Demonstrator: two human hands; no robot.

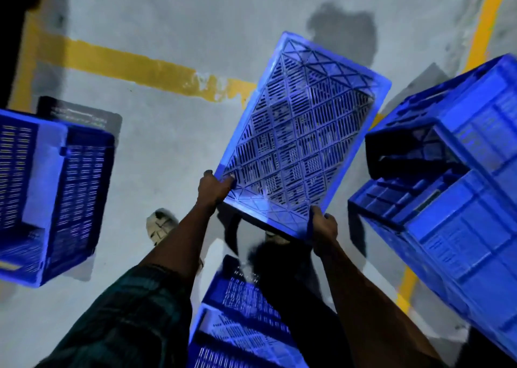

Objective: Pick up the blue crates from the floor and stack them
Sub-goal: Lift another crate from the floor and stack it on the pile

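I hold a blue slatted crate (pixel 302 138) up off the floor, turned over so its ribbed underside faces me. My left hand (pixel 214 188) grips its near left corner and my right hand (pixel 323 232) grips its near right corner. A stack of blue crates (pixel 453 199) rises just to the right of it. Another blue crate (pixel 53 194) stands on the floor at the left, and one more blue crate (pixel 246 317) sits below my arms near my feet.
The grey concrete floor (pixel 167 155) carries yellow painted lines (pixel 134 65), one across the middle and one along the right side (pixel 486 20). My shoe (pixel 161 225) shows beside my left forearm. A dark patch marks the floor beyond the held crate.
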